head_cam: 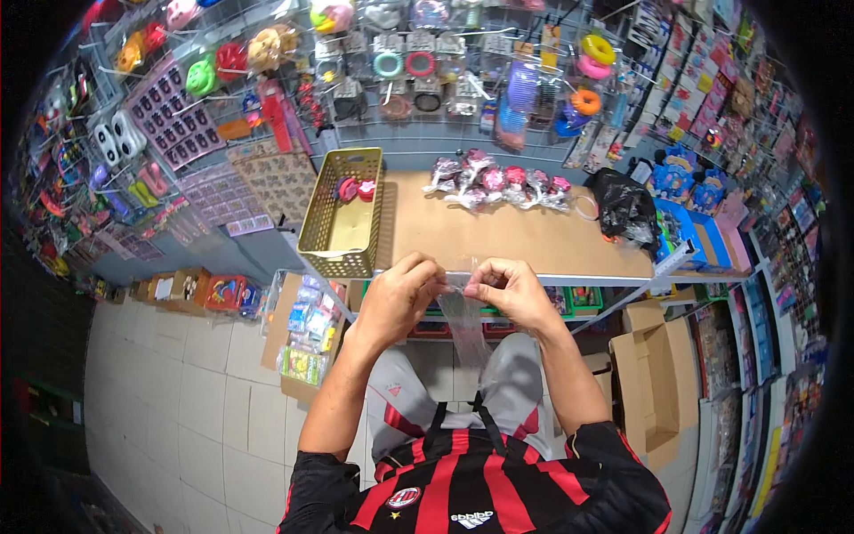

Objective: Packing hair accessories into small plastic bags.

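Note:
Between my two hands hangs a clear plastic bag, its top edge pinched at both sides. My left hand grips one side of that edge between thumb and fingers. On the other side, my right hand pinches it the same way. Both hands are just in front of the brown shelf top. Behind them lies a row of small clear bags with pink, red and dark flower-shaped pieces inside. Left of these stands a yellow-green perforated plastic basket holding a few loose pink and purple pieces.
A black plastic bag sits at the shelf's right end, near a clear ring. Packaged accessories hang on the wall rack. A carton of packets stands low at left; an open cardboard box at right.

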The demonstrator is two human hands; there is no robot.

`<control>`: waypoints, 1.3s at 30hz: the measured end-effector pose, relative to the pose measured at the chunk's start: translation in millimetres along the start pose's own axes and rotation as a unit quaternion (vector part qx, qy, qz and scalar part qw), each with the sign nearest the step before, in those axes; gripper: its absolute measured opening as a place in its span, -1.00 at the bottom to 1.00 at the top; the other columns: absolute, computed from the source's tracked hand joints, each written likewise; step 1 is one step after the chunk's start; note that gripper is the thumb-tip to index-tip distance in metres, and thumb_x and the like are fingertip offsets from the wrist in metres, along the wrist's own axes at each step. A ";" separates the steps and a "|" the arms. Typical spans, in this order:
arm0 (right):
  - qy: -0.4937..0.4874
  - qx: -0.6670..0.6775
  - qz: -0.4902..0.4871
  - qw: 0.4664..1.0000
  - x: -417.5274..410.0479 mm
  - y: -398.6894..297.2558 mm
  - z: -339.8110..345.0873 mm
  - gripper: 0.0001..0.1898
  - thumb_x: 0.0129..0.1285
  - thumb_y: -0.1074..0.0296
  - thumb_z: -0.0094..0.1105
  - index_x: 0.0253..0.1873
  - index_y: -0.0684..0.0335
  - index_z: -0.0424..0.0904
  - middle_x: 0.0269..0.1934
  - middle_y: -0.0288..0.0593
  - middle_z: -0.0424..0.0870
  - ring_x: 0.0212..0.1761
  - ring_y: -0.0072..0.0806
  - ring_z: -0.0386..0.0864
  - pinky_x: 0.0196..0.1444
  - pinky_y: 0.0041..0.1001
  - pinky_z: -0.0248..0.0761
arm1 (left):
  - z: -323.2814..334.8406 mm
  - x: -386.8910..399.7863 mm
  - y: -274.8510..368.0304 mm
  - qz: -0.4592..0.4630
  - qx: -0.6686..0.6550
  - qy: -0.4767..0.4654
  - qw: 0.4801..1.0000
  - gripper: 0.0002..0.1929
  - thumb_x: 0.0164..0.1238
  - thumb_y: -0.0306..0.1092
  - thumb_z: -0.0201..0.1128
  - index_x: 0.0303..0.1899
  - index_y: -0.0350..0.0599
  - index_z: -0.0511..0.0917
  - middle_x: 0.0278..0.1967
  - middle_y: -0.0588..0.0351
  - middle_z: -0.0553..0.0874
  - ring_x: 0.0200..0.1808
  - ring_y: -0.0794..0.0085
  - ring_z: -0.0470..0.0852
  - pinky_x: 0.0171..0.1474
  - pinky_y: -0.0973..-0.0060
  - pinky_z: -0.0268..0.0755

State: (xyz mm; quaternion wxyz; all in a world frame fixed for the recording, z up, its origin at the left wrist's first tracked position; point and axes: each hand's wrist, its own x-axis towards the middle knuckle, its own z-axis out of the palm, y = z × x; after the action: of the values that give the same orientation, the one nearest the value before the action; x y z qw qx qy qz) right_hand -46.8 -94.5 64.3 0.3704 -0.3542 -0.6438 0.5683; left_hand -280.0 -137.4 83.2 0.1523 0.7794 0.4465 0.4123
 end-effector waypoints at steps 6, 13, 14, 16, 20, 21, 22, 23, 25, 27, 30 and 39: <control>-0.096 -0.103 -0.004 0.990 43.3 -29.4 17.0 -0.77 0.43 0.36 0.37 0.07 0.36 0.73 -0.25 -0.27 0.77 -0.28 -0.64 0.63 -0.20 -0.55 0.53 | -16.8 -53.3 -19.3 -0.057 -0.092 0.023 0.994 -0.89 0.35 -0.57 0.41 -0.16 -0.28 0.66 -0.18 0.07 0.72 -0.19 0.39 0.75 -0.20 0.47 0.59; -0.287 -0.567 -0.141 0.759 206.9 -64.0 139.5 -0.73 0.16 0.51 0.20 -0.07 0.26 0.80 -0.14 0.19 0.80 -0.06 0.05 0.78 -0.08 -0.09 0.62 | -26.2 -71.2 -41.9 -0.109 0.099 0.017 0.989 -0.83 0.39 -0.36 0.43 -0.15 -0.25 0.69 -0.11 -0.02 0.69 -0.08 0.01 0.69 0.00 0.19 0.56; -0.319 -0.586 -0.115 0.736 222.8 -51.1 151.5 -0.74 0.17 0.47 0.22 -0.07 0.33 0.79 -0.09 0.20 0.80 -0.05 0.02 0.79 -0.09 -0.10 0.62 | -25.4 -73.0 -49.6 -0.130 0.112 0.033 0.985 -0.84 0.37 -0.36 0.44 -0.17 -0.25 0.70 -0.11 -0.03 0.68 -0.04 0.01 0.67 0.04 0.18 0.54; -0.417 -0.643 -0.094 0.635 253.2 -20.1 166.0 -0.71 0.21 0.42 0.23 -0.02 0.35 0.80 -0.06 0.13 0.82 -0.06 -0.05 0.80 -0.08 -0.15 0.63 | -21.6 -70.2 -61.8 -0.156 0.109 0.056 0.980 -0.85 0.33 -0.35 0.46 -0.21 -0.23 0.73 -0.09 -0.06 0.66 0.06 0.01 0.63 0.14 0.16 0.48; -0.430 -0.690 -0.064 0.579 277.9 25.1 160.1 -0.65 0.29 0.30 0.21 0.10 0.27 0.80 -0.01 0.07 0.83 0.02 -0.17 0.79 0.01 -0.17 0.61 | -10.9 -61.0 -69.9 -0.119 0.123 0.071 0.983 -0.83 0.31 -0.35 0.48 -0.20 -0.23 0.73 -0.03 -0.07 0.64 0.08 0.00 0.61 0.17 0.17 0.48; -0.440 -0.686 -0.071 0.576 272.0 18.4 172.4 -0.65 0.29 0.30 0.21 0.10 0.27 0.80 -0.01 0.07 0.83 0.02 -0.17 0.79 0.01 -0.17 0.61 | -14.5 -66.9 -73.2 -0.131 0.127 0.074 0.980 -0.83 0.31 -0.35 0.48 -0.20 -0.23 0.73 -0.03 -0.07 0.64 0.08 0.00 0.61 0.17 0.17 0.48; -0.445 -0.661 -0.037 0.603 257.5 -3.1 189.8 -0.64 0.29 0.29 0.21 0.10 0.27 0.80 0.00 0.07 0.83 0.02 -0.17 0.79 0.01 -0.17 0.61 | -21.7 -76.4 -75.1 -0.144 0.134 0.088 0.977 -0.83 0.31 -0.35 0.48 -0.20 -0.23 0.72 -0.03 -0.07 0.63 0.08 -0.01 0.61 0.17 0.17 0.48; -0.439 -0.638 0.006 0.632 248.2 -17.3 193.3 -0.64 0.29 0.28 0.21 0.11 0.27 0.79 0.01 0.08 0.82 0.03 -0.17 0.79 0.01 -0.17 0.61 | -24.1 -78.5 -74.9 -0.144 0.135 0.096 0.976 -0.82 0.31 -0.35 0.48 -0.19 -0.24 0.72 -0.03 -0.07 0.63 0.09 -0.01 0.61 0.17 0.17 0.48; -0.426 -0.649 -0.019 0.630 252.8 -15.0 184.1 -0.65 0.29 0.27 0.23 0.08 0.29 0.80 -0.02 0.06 0.84 -0.01 -0.15 0.80 -0.02 -0.17 0.61 | -22.4 -71.6 -76.5 -0.140 0.133 0.087 0.977 -0.82 0.32 -0.35 0.48 -0.18 -0.23 0.72 -0.02 -0.08 0.63 0.08 -0.01 0.61 0.16 0.17 0.48; -0.402 -0.673 -0.082 0.615 256.8 -11.7 173.6 -0.66 0.28 0.24 0.26 0.03 0.32 0.81 -0.07 0.02 0.85 -0.07 -0.14 0.81 -0.06 -0.18 0.62 | -21.4 -65.6 -75.8 -0.137 0.131 0.078 0.979 -0.82 0.32 -0.34 0.48 -0.18 -0.22 0.72 -0.01 -0.08 0.62 0.08 -0.01 0.61 0.16 0.17 0.48; -0.371 -0.555 -0.129 0.733 263.3 -26.1 145.9 -0.64 0.07 0.22 0.54 -0.05 0.25 0.76 -0.18 0.01 0.84 -0.11 -0.13 0.79 -0.10 -0.20 0.61 | -23.2 -61.6 -69.2 -0.130 0.124 0.072 0.981 -0.83 0.35 -0.34 0.46 -0.17 -0.22 0.72 -0.05 -0.08 0.64 0.01 -0.02 0.65 0.08 0.17 0.52; -0.227 -0.050 -0.013 0.973 151.5 -90.3 36.4 -0.60 0.41 0.19 0.43 0.23 0.25 0.64 0.03 -0.28 0.76 -0.11 -0.65 0.68 -0.17 -0.60 0.57 | -36.7 -28.7 -26.9 -0.140 0.103 -0.017 0.985 -0.88 0.38 -0.36 0.40 -0.16 -0.17 0.72 -0.26 -0.08 0.71 -0.17 -0.07 0.73 -0.13 0.11 0.55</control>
State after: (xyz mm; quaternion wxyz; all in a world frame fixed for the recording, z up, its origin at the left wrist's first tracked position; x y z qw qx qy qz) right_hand -153.9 12.0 162.4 0.2038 -0.2256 -0.7433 0.5959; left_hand -331.4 -150.9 74.9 0.1350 0.7275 0.5888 0.3253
